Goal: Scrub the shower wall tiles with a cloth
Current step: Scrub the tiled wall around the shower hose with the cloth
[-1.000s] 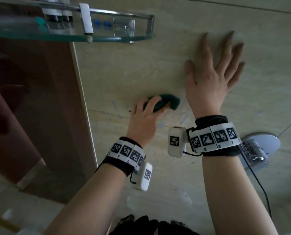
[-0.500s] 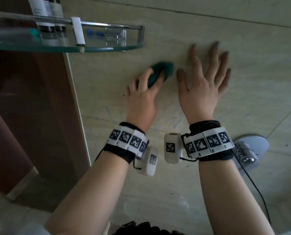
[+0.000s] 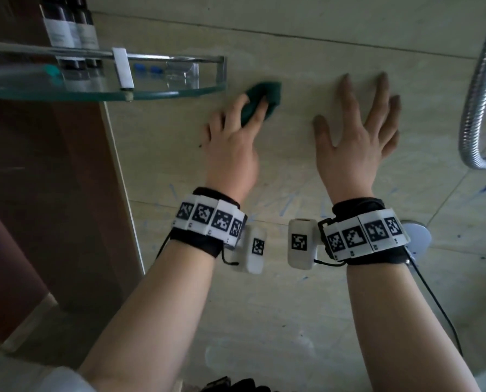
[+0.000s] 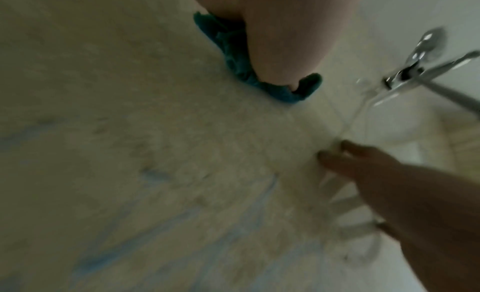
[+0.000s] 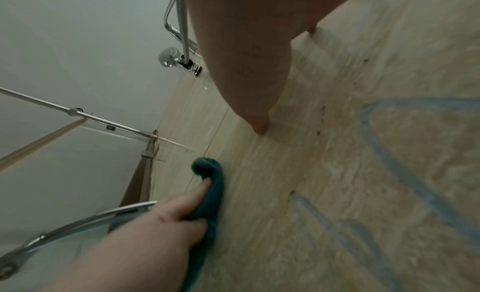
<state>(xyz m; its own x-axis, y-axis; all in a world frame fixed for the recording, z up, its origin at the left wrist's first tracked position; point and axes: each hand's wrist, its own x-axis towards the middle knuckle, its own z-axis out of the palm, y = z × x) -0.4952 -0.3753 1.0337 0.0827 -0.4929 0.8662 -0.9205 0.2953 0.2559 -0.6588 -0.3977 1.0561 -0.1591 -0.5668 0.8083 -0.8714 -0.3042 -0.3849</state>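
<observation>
left hand [image 3: 231,142] presses crumpled teal cloth [image 3: 264,99] on beige tile [image 3: 321,306].

Tiles [image 3: 306,292] look like matt beige stone, mottled, smeared with chalky blue streaks. The cloth [image 3: 260,99] is soft, fuzzy teal fabric. The shelf [image 3: 162,93] is clear glass with a shiny metal rail. The hose [image 3: 473,89] is ribbed, glossy chrome.

Dim, even daylight; left wrist view motion-blurred throughout; wide-angle bending at edges; glare on hose [image 3: 475,80] at 2 o'clock.
</observation>
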